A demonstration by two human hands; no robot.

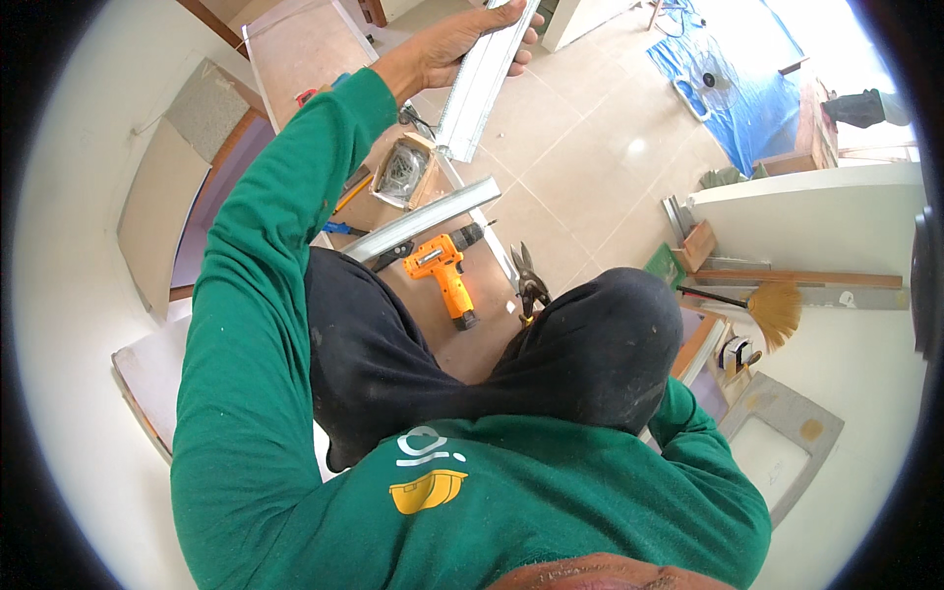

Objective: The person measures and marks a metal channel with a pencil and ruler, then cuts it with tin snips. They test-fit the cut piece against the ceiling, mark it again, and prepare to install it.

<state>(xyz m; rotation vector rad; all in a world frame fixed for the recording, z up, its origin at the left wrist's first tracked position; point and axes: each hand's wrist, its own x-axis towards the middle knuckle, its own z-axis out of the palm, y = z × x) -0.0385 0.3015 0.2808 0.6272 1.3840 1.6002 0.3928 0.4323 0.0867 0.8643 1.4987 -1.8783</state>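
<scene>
At the top of the head view, my left hand [462,47] is raised and wrapped round a long galvanized metal channel [484,84], whose upper end runs out of the picture. A second, shorter metal channel [423,218] lies across the board between my knees. An orange cordless drill [442,270] rests on its side just below that channel. Tin snips [529,280] lie beside my right knee with their blades apart. My right sleeve [693,428] passes down behind the right knee, and the hand at its end is hidden.
An open cardboard box of screws [405,172] sits left of the raised channel. Leaning along the right wall are a straw broom [772,313] and a wooden strip [836,279]. A fan [710,81] stands on a blue tarp [762,123] at the far right, beyond the tiled floor [590,138].
</scene>
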